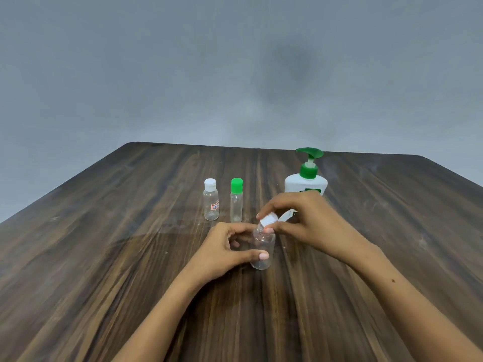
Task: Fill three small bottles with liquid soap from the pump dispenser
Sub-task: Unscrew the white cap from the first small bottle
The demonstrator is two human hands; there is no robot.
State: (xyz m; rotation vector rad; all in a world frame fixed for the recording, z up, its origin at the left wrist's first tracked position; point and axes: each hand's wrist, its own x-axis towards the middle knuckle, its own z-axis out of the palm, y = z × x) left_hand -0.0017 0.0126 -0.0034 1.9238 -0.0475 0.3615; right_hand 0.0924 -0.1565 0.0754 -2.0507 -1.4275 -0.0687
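While the left hand curls round the body of the near clear bottle, thumb across its lower front, the right hand pinches the white cap at the neck. Both grips are closed on something: left on the bottle, right on the cap. The cap sits tilted at the mouth; cannot tell if it is still threaded or already free.

Location: bottle stands on the desk, near centre, in front of the pump dispenser and nearer the person than the other two bottles.

Handling, judged:
- Bottle looks like thin clear plastic and empty, so very light and easy to tip. It probably flexes if squeezed hard. Smooth wall, likely slippery once soap gets on it. Hold the mid body, as now.
- Cap is small, take it by the sides with fingertips. Easy to drop or lose.
- Dispenser is bulkier and likely heavier, stable on its base. Press the green pump head from above, and steady the white body.
- Narrow necks mean the nozzle must line up closely or soap will run down the outside.

Counts:
- Small bottles: three. One in hand, one white-capped bottle with a label, one green-capped bottle. The last two stand upright, close side by side, not touching, both still capped and apparently empty.
- Caps: three, two white and one green.
- Pump dispensers: one.
- Hands: two, both busy.

No bottle shows soap yet.
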